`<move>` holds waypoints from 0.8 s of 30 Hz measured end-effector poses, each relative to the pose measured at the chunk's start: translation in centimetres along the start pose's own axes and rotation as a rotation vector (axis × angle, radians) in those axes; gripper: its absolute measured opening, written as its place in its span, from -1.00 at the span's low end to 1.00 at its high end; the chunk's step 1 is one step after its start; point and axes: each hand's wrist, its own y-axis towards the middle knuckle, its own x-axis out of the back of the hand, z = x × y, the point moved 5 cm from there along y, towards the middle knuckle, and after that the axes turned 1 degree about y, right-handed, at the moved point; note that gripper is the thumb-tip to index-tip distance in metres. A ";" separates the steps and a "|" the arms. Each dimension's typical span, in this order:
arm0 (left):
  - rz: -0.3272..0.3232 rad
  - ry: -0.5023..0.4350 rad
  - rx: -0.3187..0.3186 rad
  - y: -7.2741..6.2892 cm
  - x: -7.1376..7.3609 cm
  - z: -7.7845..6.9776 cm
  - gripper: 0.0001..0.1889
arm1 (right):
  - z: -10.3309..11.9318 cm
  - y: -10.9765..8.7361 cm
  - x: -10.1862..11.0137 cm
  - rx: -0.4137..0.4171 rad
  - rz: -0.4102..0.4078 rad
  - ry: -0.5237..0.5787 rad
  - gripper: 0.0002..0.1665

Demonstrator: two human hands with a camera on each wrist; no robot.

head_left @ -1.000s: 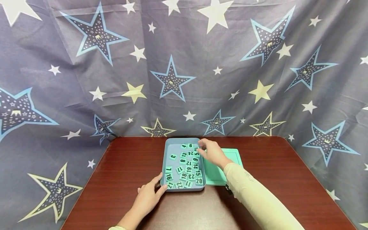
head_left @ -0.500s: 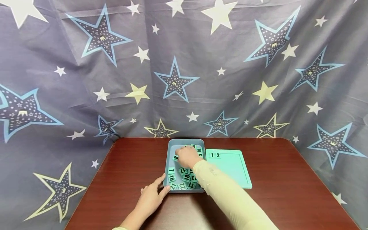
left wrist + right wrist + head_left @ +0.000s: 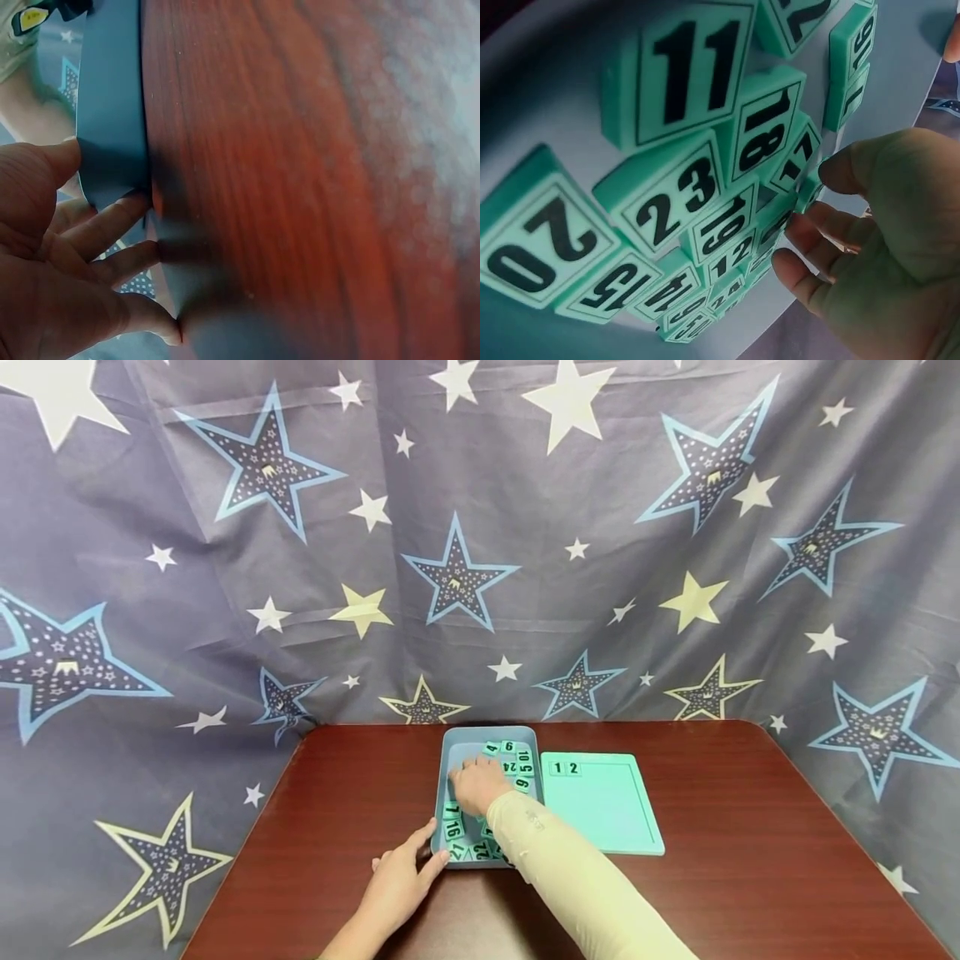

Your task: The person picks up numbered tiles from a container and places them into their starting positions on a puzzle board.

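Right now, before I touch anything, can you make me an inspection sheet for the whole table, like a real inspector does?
Surface: table, reddish-brown with a wood-grain look.
Job's things: blue-grey tray holding loose, numbered green tiles, turned different ways; green board to its right, with tile 1 and tile 2 side by side near its far left corner.
Clutter: nothing seen.
Left hand: touching the tray's near left corner.
Right hand: inside the tray, fingertips down among the tiles; can't tell if it holds one.
Cables: nothing seen.
Surroundings: grey fabric with stars, behind the table.
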 end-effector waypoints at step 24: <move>-0.008 -0.001 0.002 -0.1 -0.1 0.0 -0.40 | -1.3 -0.6 -0.2 -0.006 -0.231 0.060 -0.70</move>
